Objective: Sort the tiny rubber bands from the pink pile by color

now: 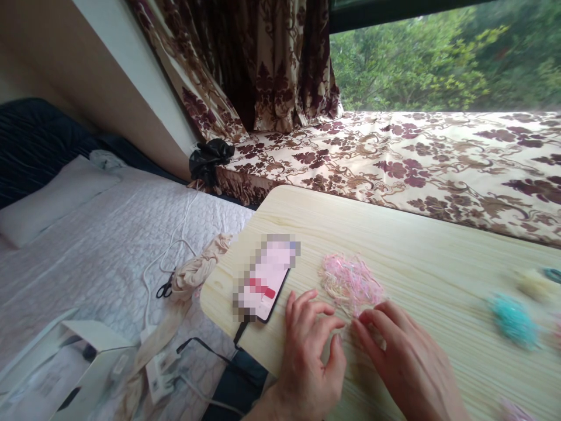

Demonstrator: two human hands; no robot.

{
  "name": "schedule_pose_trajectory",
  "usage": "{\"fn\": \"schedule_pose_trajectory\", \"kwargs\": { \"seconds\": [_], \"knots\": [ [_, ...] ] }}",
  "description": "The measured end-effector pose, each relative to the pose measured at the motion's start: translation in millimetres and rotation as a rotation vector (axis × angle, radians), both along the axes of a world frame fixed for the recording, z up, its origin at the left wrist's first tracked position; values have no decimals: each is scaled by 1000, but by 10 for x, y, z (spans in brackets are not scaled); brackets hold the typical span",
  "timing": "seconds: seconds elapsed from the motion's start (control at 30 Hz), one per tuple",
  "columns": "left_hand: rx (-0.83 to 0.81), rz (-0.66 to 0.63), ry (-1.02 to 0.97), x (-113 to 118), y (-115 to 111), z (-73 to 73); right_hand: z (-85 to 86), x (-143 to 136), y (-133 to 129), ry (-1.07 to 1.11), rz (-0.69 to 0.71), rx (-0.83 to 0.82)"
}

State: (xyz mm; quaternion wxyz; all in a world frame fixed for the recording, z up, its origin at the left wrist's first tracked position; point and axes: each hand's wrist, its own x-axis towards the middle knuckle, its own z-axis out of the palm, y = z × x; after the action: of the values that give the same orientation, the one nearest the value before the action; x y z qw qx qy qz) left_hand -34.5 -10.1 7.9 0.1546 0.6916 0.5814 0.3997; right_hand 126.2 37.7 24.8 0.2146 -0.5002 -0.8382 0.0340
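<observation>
A loose tangle of thin pink, shiny shredded strands (350,280) lies on the light wooden table in front of me. My right hand (405,354) is at its near edge, with the thumb and index finger pinched together on the ends of the strands. Just left of it, my left hand (313,345) rests with curved fingers apart, the index fingertip close to the strands and nothing visible in its grasp. Beside my left fingers lies a phone (267,280) with a lit, partly blurred screen and a black cable at its lower end.
On the table's right side sit a turquoise tangle (515,321) and a cream one (537,283). A bed (109,216) on the left holds a power strip (158,371), scissors (165,287), cables and an open white box (92,356). Behind the table runs a flowered window seat (421,158).
</observation>
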Motion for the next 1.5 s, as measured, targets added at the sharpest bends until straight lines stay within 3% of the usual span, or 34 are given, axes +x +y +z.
{"fn": "schedule_pose_trajectory", "kwargs": {
  "seconds": [0.17,0.33,0.43,0.6,0.73,0.9,1.13,1.27,1.5],
  "knots": [
    [4,-1,2,-6,-1,0,-77,55,-10,6,2,-102],
    [-11,0,4,-3,-18,2,-45,67,-56,71,-74,-174],
    [-13,3,9,0,-19,-1,-24,70,-67,95,-111,-165],
    [-4,12,9,-3,-2,-3,-24,33,-12,52,-24,-85],
    [-6,-1,-1,-3,1,-8,-13,-38,27,10,-35,-25],
    [-4,-8,-6,5,-4,-29,-10,-38,36,24,-45,-56],
    [19,4,16,12,-9,-45,-74,213,5,154,-13,-239],
    [14,11,21,5,-8,-51,-57,395,-24,203,-28,-243],
    [17,-9,40,-6,-11,-61,36,723,-162,20,-49,-193]
  ]
}}
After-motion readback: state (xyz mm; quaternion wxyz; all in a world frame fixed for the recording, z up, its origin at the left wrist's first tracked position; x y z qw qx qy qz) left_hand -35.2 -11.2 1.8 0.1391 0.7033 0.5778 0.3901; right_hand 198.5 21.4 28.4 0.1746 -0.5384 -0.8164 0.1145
